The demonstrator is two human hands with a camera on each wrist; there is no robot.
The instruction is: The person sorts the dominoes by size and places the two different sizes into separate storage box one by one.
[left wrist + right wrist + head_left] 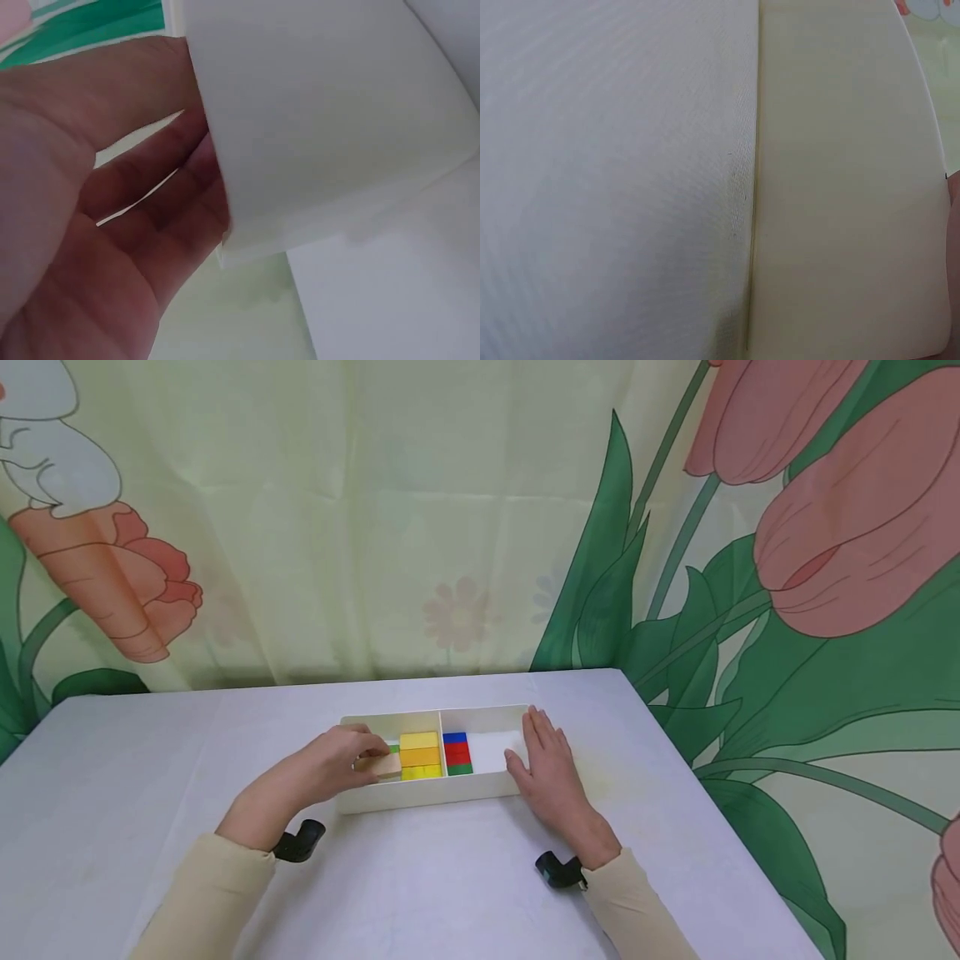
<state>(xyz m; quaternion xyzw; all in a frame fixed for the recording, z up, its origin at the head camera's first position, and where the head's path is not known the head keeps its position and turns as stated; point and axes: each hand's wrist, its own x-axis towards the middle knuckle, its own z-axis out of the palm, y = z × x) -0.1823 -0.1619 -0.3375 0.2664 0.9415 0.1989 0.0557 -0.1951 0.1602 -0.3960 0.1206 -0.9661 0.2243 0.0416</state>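
Note:
A white two-compartment box (435, 794) lies lengthwise before me. Over its left compartment, my left hand (318, 770) pinches a pale wooden block (386, 766) between thumb and fingers. Yellow blocks (420, 756) sit beside that block, and a bit of a green block (394, 748) shows behind it. In the left wrist view the box's outer wall (322, 135) hides the fingertips. My right hand (553, 781) rests on the box's right end with its fingers straight. Blue, red and green blocks (457, 753) line the divider in the right compartment.
The box stands on a table with a white cloth (187, 777). Behind the table hangs a curtain (337, 527) printed with flowers and a rabbit. Right of the blocks, the right compartment's white floor (495, 753) shows.

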